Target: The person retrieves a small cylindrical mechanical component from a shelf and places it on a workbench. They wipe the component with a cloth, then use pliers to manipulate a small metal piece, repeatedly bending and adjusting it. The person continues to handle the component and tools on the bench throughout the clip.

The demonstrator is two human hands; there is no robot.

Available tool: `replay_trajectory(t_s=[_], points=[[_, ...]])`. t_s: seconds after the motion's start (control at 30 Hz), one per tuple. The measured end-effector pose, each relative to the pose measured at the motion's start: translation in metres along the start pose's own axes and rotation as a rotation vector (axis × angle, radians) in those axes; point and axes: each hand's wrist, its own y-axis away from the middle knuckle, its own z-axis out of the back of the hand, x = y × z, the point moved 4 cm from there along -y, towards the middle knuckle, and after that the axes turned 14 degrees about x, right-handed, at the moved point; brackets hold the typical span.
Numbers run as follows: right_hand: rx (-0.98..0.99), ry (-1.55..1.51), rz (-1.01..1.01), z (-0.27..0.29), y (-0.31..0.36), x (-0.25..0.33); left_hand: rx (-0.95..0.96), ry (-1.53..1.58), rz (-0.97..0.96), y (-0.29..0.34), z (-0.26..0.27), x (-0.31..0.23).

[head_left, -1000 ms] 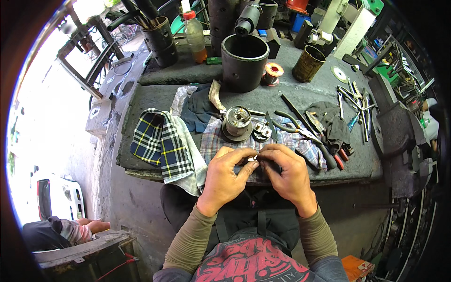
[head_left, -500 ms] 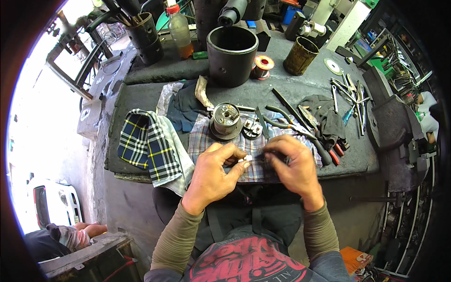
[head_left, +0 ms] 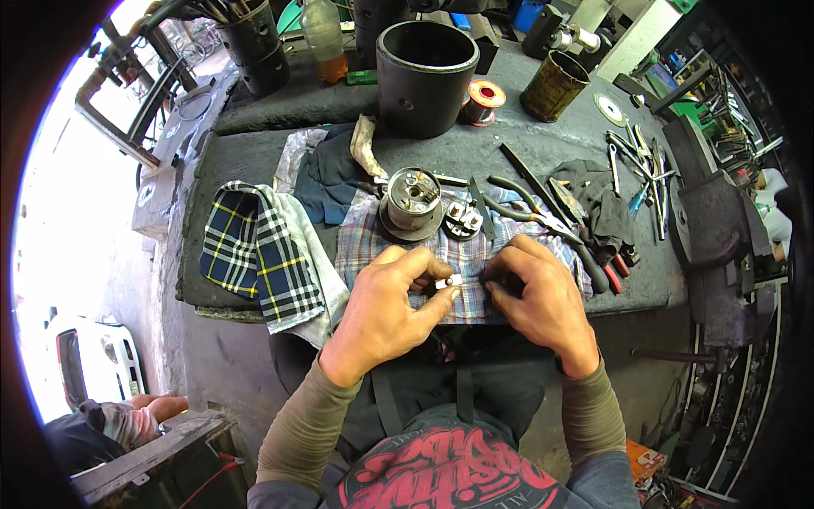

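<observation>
Right hand (head_left: 545,293) has parted from left hand (head_left: 392,297), whose grip pinches a white piece (head_left: 451,281); right grip unclear

On your worktop (head_left: 242,157) you have a dark open-topped cylinder (head_left: 426,97) at twelve o'clock, a red-topped spool (head_left: 487,94) just beside it at one, a rusty can (head_left: 555,90) between one and two, a clear bottle (head_left: 324,38) at eleven and a checked cloth (head_left: 271,263) at nine.

Dressed in olive, grey and black.
Clad in wrinkled olive sleeves (head_left: 303,416), a dark grey T-shirt (head_left: 445,471) with curved red lettering (head_left: 462,450), and black trousers (head_left: 500,399) bearing dark straps (head_left: 464,397).
</observation>
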Motion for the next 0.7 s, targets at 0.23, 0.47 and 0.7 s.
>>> replay_trajectory(t_s=[0.23,0.47,0.7], points=[[0.062,-0.613,-0.095,-0.004,-0.010,0.017,-0.017,0.013,-0.049,0.000,-0.001,0.004],[0.077,-0.689,-0.160,-0.018,-0.023,0.017,-0.024,0.000,-0.081,0.001,0.000,0.007],[0.140,-0.732,-0.222,-0.018,-0.025,0.011,-0.013,0.022,-0.114,0.002,0.001,0.010]])
